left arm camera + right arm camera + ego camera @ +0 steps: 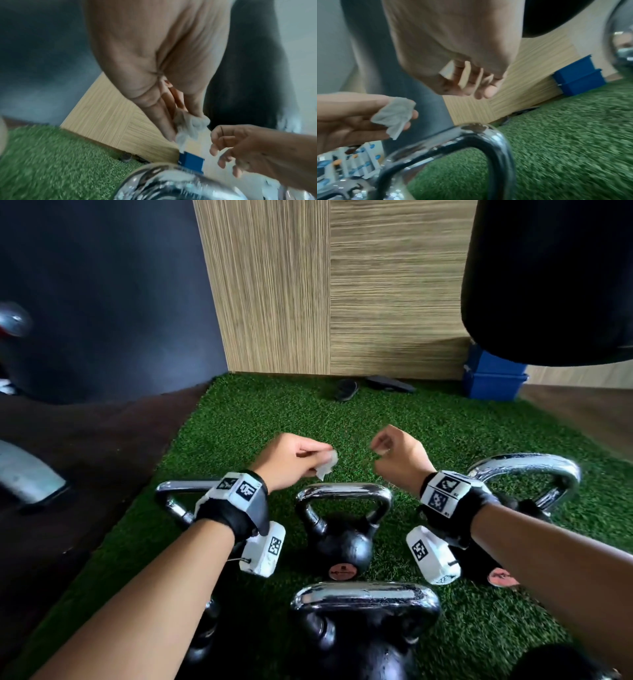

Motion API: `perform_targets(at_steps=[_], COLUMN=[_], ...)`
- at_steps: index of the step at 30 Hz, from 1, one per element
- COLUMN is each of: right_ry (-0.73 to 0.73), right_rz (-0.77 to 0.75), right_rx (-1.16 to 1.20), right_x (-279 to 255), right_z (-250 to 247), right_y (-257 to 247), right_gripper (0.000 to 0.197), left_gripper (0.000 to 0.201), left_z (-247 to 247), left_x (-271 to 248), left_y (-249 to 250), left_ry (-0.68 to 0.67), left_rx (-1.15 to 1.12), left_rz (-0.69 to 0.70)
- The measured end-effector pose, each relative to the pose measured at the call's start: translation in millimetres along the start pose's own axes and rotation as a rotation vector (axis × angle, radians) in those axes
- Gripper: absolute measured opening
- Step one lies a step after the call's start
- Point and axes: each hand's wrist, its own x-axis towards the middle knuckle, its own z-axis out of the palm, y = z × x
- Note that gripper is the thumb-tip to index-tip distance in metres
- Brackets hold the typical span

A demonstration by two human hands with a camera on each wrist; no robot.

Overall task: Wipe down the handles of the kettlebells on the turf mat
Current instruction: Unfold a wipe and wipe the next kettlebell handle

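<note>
Head view shows four black kettlebells with chrome handles (343, 492) on the green turf mat (239, 419). One small crumpled white wipe (327, 465) is pinched in the left hand (294, 458), above the middle handle; the right hand (399, 455) hangs loosely curled, empty. So loose a pinch could drop it onto the turf.

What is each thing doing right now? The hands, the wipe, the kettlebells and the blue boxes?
Left hand: raised over the turf, pinching the wipe.
Wipe: crumpled, hanging from the left fingertips, touching no handle.
Right hand: raised, fingers loosely curled; it seems to hold nothing.
Middle kettlebell: upright on the turf mat, chrome handle untouched.
Nearest kettlebell: upright, handle untouched.
Blue bins: stacked by the wall.
</note>
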Motion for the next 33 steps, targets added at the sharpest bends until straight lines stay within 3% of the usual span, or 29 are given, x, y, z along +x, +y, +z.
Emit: perform_targets(at_steps=[2,4,6,7,11,14,19,24,29,33], right_ry=[-0.125,-0.436,-0.675,-0.710,-0.552,-0.477,-0.430,-0.426,-0.437,-0.442], right_rz=[0.156,0.223,0.222,0.221,0.321,0.372,0.393,0.429,0.453,0.460], right_rx=[-0.115,-0.209,-0.129,-0.052,0.160,0.130,0.115,0.146,0.172,0.198], right_x=[-1,-6,-14,-18,-28,-32,-35,-38,-37,-39], right_z=[-1,8,20,26,43,50,49,49,46,45], right_y=[29,52,67,71,78,83,83,80,82,83], right_gripper=[0.030,0.025,0.028,0.033,0.050,0.056,0.056,0.056,0.053,0.043], left_gripper=[0.030,0.031,0.035,0.036,0.039,0.034,0.035,0.033,0.033,0.026], left_z=[6,16,28,32,27,18,25,14,15,20], left_x=[-3,-9,-14,-16,-24,-31,-40,-51,-52,-56], left_y=[0,0,-3,-3,-8,-15,-17,-43,-56,-79], left_ry=[0.032,0.012,-0.003,-0.018,-0.043,0.032,0.015,0.156,0.149,0.118], left_rx=[0.289,0.382,0.440,0.468,0.530,0.498,0.568,0.360,0.359,0.274], left_rz=[0.104,0.146,0.167,0.179,0.216,0.198,0.255,0.069,0.047,-0.160])
